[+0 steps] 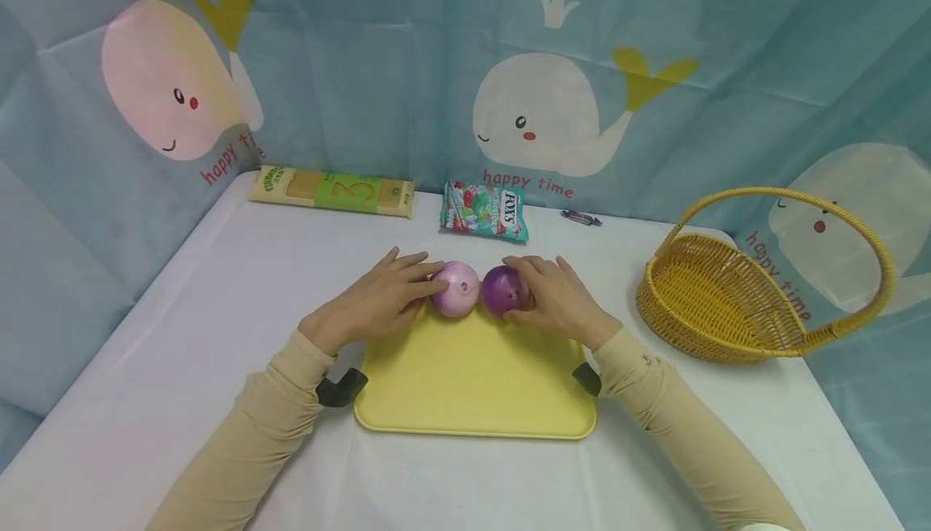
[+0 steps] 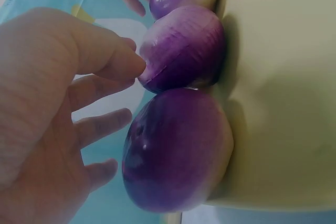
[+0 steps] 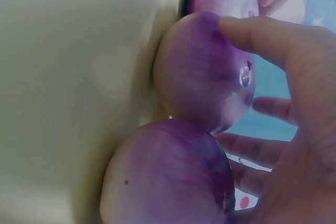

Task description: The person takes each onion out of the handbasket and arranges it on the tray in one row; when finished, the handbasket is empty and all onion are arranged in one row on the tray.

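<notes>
Several round purple-and-white turnips sit in a row along the far edge of the yellow tray [image 1: 473, 377]. My left hand [image 1: 389, 297] reaches over the left end. Its thumb touches the pale turnip [image 1: 456, 290], while the other fingers spread loosely behind. Another turnip [image 2: 178, 150], hidden by this hand in the head view, shows large in the left wrist view. My right hand [image 1: 556, 292] has its thumb and forefinger around a dark purple turnip [image 1: 500, 290]. Below that one in the right wrist view lies an end turnip [image 3: 168, 177], partly under the same hand.
A yellow wicker basket [image 1: 727, 345] with a tall handle stands at the right. Along the back of the white table [image 1: 182, 353] lie a noodle pack [image 1: 330, 191], a teal FOX'S candy bag [image 1: 483, 210] and a small wrapped candy [image 1: 580, 217]. Behind hangs a blue whale-print curtain [image 1: 407, 62].
</notes>
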`<state>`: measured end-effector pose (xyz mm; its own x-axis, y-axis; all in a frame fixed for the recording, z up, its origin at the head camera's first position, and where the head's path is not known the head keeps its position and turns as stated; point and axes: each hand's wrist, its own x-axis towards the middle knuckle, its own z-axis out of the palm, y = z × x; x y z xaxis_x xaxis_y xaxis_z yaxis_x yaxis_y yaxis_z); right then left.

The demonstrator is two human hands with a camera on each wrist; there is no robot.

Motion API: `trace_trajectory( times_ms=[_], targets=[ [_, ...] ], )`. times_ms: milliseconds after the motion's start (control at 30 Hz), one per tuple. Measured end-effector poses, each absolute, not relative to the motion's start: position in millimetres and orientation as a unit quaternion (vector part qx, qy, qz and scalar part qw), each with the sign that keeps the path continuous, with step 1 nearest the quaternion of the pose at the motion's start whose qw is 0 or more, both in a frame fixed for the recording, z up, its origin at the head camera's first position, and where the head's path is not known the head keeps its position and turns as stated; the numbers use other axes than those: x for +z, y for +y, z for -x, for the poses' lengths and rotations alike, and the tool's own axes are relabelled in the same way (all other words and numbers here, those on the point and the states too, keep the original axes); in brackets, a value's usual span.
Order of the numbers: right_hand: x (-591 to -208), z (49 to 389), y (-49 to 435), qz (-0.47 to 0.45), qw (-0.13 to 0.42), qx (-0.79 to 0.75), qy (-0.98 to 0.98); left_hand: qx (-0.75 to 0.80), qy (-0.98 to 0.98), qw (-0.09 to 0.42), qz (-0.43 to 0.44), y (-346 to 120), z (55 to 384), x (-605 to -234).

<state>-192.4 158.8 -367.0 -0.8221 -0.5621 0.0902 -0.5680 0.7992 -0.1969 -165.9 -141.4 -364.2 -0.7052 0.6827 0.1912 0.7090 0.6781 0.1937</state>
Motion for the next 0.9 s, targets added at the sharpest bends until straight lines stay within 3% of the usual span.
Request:
trace_trajectory(
  times_ms=[400, 900],
  targets=[
    [-367, 194, 163, -0.296, 0.01, 0.098, -0.95, -0.131, -0.917, 0.044, 0.374, -141, 166, -365],
    [-362, 191, 170, -0.278, 0.005, 0.122, -0.953, -0.155, -0.91, 0.071, 0.377, -139, 167, -366]
  ],
)
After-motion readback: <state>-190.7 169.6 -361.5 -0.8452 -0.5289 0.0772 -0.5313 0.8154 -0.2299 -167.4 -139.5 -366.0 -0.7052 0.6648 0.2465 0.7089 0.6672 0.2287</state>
